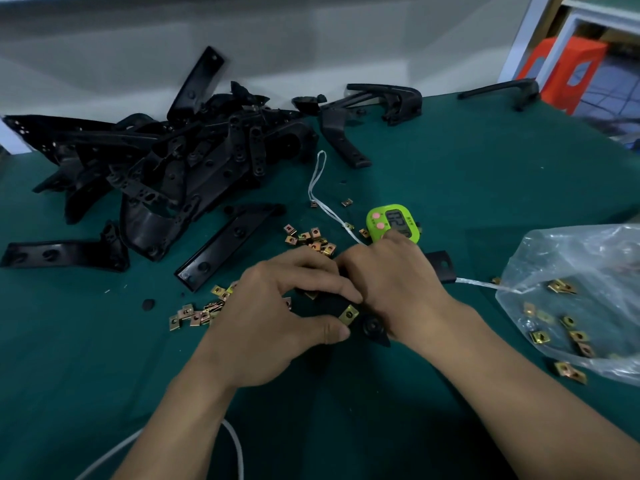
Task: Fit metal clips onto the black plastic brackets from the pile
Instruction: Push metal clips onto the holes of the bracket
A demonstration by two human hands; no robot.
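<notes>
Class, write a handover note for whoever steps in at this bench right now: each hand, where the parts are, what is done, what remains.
Left hand grips the bracket, thumb beside the clip on its edge.
Right hand grips the same bracket from the other side.
Loose clips lie on the green mat around the hands; more are in the plastic bag at right.
Done: one clip is on this bracket; whether it is fully seated cannot be told.
Left: the pile of brackets at far left.

Bracket pile [166, 161] far left, timer [393, 223] centre, clip bag [575, 258] right, on table [485, 174]
</notes>
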